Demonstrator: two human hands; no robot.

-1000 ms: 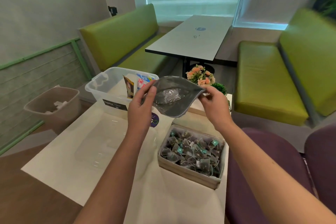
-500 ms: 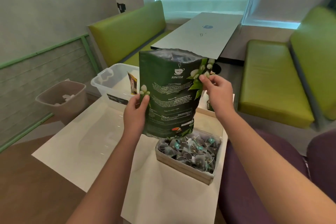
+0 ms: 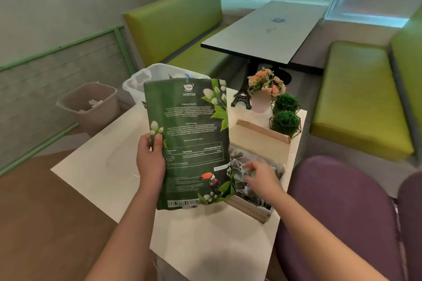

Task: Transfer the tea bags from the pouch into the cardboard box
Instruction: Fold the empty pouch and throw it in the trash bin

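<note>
Both hands are seen over a white table (image 3: 109, 166). By the left hand (image 3: 150, 162) a dark green pouch (image 3: 189, 141) is gripped at its left edge and held upright above the table, its printed side turned to the camera. The right hand (image 3: 258, 178) is blurred and lowered into the cardboard box (image 3: 260, 141), fingers spread over the tea bags (image 3: 242, 159); whether anything is pinched in it cannot be told. The box is set on the table just right of the pouch, its lid flap stood open at the far side, and it is filled with tea bags. Behind the pouch a clear plastic bin (image 3: 141, 80) is partly hidden. Beyond the box two round green plants (image 3: 285, 112), a pot of pink flowers (image 3: 265, 89) and a small black tower model (image 3: 242, 98) are placed.
</note>
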